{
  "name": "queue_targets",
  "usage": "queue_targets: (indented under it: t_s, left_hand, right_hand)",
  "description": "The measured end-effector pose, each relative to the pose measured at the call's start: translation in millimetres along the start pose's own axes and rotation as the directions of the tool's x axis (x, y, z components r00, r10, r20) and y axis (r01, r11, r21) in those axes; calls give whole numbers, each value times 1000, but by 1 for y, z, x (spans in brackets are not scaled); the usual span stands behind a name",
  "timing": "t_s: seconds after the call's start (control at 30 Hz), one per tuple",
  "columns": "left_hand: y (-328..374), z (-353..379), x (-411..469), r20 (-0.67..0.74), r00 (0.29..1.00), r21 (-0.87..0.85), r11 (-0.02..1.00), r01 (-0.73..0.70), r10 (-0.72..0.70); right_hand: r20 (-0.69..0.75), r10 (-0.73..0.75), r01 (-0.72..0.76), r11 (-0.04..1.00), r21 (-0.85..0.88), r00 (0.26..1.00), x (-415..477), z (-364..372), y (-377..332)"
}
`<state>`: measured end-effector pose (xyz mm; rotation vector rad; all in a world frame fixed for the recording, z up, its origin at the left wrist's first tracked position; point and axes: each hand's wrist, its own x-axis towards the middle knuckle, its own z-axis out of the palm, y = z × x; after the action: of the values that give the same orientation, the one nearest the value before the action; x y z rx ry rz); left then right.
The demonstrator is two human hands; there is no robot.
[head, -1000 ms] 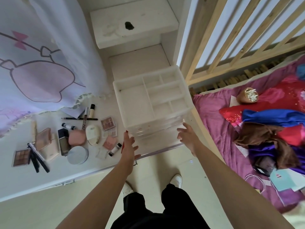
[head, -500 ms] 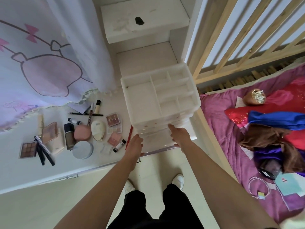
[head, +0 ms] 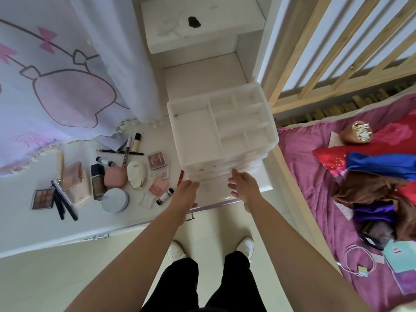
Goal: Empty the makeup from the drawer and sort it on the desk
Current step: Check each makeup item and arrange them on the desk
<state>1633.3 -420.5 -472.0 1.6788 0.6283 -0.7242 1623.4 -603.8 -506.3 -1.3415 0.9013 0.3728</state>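
A white plastic drawer organizer stands on the white desk, its top tray compartments bare. My left hand reaches its lower front left corner, fingertips touching the bottom drawer front. My right hand is at the lower front right, fingers loosely extended against the drawers. Neither hand holds makeup. Left of the organizer lie makeup pieces: a pink compact, a round pale-blue compact, a brown eyeshadow palette, a foundation bottle, a blush, pencils and tubes. A red pencil lies beside my left hand.
A cartoon-printed curtain hangs over the desk's back left. A wooden bed rail borders the desk on the right, with clothes, a cable and a cotton-swab holder on the purple bedding. My feet stand on the floor under the desk edge.
Both hands have moved forward from in front of the desk edge to the organizer's lower drawer fronts. The laid-out makeup has not moved.
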Motion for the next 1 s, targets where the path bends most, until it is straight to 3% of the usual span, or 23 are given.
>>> queue_targets:
  t_s: [0.2, 0.37, 0.63, 0.87, 1.0]
  left_hand:
    - [1, 7, -3, -45, 998, -15, 999, -42, 42]
    - [0, 9, -4, -60, 994, 52, 995, -86, 89]
    - [-11, 9, -3, -89, 994, 66, 995, 71, -65]
    - [-44, 4, -8, -83, 997, 291, 956, 33, -9]
    - [-44, 4, -5, -95, 995, 390, 920, 28, 11]
  right_hand:
    - [-40, -89, 91, 995, 47, 995, 0, -1, 9]
    - [-35, -68, 71, 991, 114, 997, -11, -2, 20]
    - [-206, 15, 21, 985, 171, 978, -47, -4, 57]
    - [-289, 56, -62, 998, -11, 956, -62, -13, 81]
    - [-413, -97, -98, 900, -425, 905, -69, -19, 69]
